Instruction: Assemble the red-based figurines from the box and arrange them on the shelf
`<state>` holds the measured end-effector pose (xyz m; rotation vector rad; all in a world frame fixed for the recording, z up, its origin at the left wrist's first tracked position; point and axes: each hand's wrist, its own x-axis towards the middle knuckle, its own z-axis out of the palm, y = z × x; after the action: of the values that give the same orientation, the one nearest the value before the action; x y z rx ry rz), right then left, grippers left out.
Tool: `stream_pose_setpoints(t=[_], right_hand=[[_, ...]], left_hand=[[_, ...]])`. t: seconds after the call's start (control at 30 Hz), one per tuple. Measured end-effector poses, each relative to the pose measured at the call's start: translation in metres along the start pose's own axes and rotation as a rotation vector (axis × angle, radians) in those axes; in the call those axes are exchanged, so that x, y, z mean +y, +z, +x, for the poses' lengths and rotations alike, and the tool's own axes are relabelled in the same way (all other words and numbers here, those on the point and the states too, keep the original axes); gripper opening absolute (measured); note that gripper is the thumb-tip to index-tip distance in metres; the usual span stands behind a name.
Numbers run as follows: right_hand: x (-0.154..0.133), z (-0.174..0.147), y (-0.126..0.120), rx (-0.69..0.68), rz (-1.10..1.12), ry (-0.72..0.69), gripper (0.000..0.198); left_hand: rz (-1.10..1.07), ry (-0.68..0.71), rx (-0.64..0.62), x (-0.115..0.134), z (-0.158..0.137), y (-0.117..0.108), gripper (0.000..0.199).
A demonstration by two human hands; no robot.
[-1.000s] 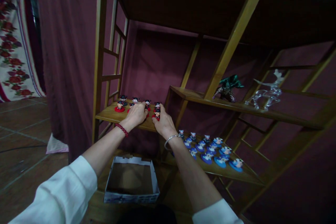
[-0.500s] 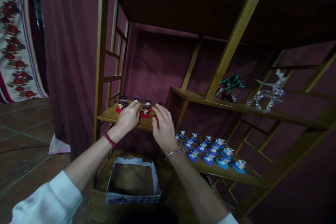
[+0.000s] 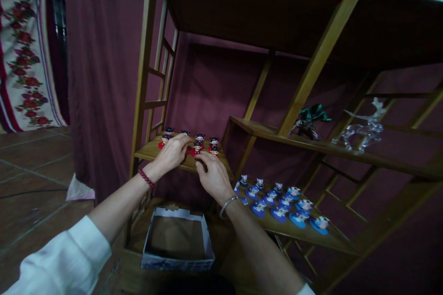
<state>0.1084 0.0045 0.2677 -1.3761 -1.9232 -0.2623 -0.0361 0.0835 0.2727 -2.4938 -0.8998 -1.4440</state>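
Observation:
Small black-haired figurines (image 3: pixel 200 139) on red bases stand in rows on the upper-left shelf (image 3: pixel 147 151). My left hand (image 3: pixel 174 152), with a red beaded bracelet, is closed with its fingers pointing down among the front ones. It covers a figurine, of which only a bit of red base (image 3: pixel 187 151) shows at the fingertips. Just in front of the right front figurine (image 3: pixel 213 150) is my right hand (image 3: pixel 213 175), wearing a silver bangle. Its thumb and fingers are apart and nothing shows between them.
Below stands an open cardboard box (image 3: pixel 206 239). Blue-and-purple figurines (image 3: pixel 278 212) occupy the lower right shelf. A clear glass deer (image 3: pixel 363 131) and a green ornament (image 3: pixel 309 120) sit on the right shelf, beyond a slanting wooden post (image 3: pixel 318 64). A dark curtain (image 3: pixel 104 78) hangs at left.
My right hand has drawn back towards me from the right-hand figurines, which now show uncovered. My left hand stays among the front figurines. The whole view has shifted slightly.

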Motion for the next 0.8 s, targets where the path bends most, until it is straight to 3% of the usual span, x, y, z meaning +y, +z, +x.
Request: stream_pose_setpoints(t=[0.33,0.57,0.8], right_hand=[[0.003,0.005,0.0,-0.027,0.033,0.01,0.025],[0.002,0.008,0.0,-0.054,-0.043,0.021,0.028],[0.0,0.01,0.001,-0.091,-0.118,-0.003,0.031]], left_hand=[[0.0,-0.102,-0.025,-0.003,0.005,-0.01,0.029],[0.087,-0.127,0.058,0.003,-0.023,-0.024,0.027],[0.149,-0.033,-0.035,0.008,-0.043,-0.039,0.028]])
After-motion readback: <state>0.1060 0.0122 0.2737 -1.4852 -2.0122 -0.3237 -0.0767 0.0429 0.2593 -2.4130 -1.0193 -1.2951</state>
